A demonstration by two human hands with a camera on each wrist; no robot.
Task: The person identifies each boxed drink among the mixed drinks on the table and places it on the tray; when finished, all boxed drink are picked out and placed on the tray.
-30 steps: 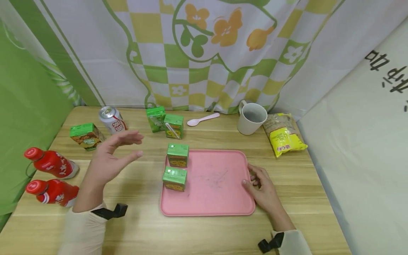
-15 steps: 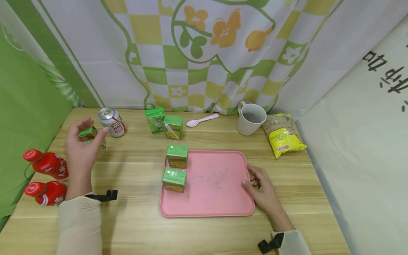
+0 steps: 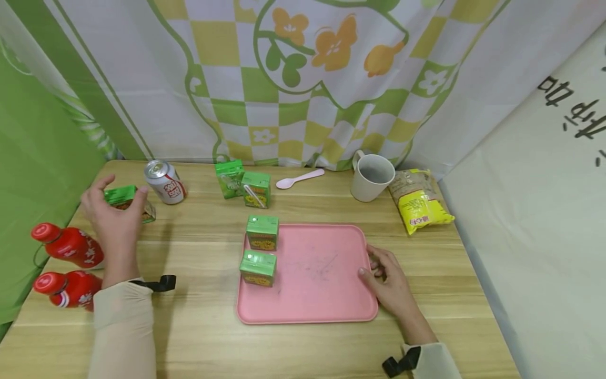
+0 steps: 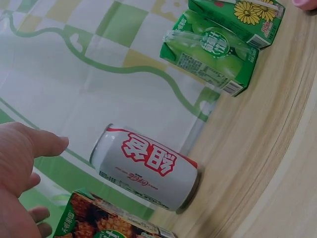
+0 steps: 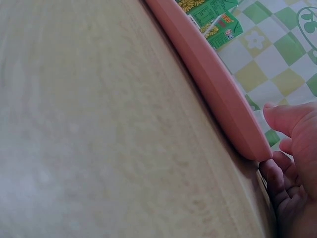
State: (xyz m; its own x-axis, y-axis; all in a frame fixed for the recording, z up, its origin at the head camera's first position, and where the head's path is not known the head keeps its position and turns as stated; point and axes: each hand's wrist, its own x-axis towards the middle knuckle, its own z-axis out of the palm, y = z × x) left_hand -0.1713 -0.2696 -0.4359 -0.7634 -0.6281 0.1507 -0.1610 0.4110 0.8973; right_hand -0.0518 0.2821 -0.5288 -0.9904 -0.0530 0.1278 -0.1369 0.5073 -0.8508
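Note:
My left hand (image 3: 115,226) is at a green-topped juice box (image 3: 119,196) at the table's back left, thumb on one side and fingers on the other. In the left wrist view, the thumb stands apart from the box (image 4: 106,223) and the fingertips are right by its end. My right hand (image 3: 394,287) holds the right rim of a pink tray (image 3: 322,302), thumb over the edge and fingers curled against its side. Two green juice boxes (image 3: 262,231) (image 3: 258,269) stand along the tray's left side.
A silver can (image 3: 165,181) stands close right of the left hand, two red bottles (image 3: 71,245) (image 3: 71,289) near its wrist. Farther back are two more juice boxes (image 3: 230,179) (image 3: 257,190), a pink spoon (image 3: 299,179), a white mug (image 3: 371,179) and a yellow bag (image 3: 421,202).
My left hand has moved left from beside the can, first over the juice box and then down around it. My right hand has stayed on the tray.

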